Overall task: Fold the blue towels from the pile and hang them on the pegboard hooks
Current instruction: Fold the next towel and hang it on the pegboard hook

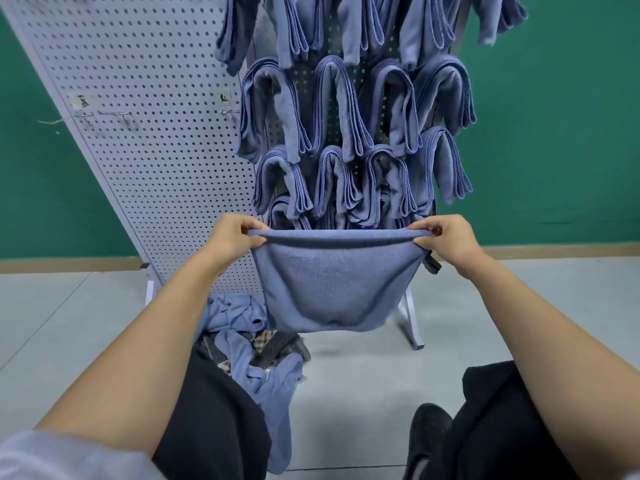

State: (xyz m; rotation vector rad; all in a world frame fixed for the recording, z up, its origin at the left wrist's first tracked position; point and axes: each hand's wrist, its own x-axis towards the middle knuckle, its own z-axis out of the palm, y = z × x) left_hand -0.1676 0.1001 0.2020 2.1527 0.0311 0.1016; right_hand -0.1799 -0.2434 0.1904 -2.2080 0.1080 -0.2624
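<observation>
A blue towel (pixel 332 282) hangs doubled over between my hands, its top edge stretched level and its fold sagging below. My left hand (pixel 232 237) pinches its top left corner and my right hand (pixel 446 237) pinches its top right corner. Just behind it stands the white pegboard (pixel 166 140), with several folded blue towels (pixel 332 109) draped over hooks in rows on its right part. A loose pile of blue towels (pixel 252 341) lies on the floor below my left forearm, by my left knee.
Bare hooks (pixel 104 114) stick out of the pegboard's left part. The board's white foot (pixel 412 323) reaches toward me on the right. A green wall is behind, grey tiled floor below. My knees in dark trousers and a black shoe (pixel 427 434) are near.
</observation>
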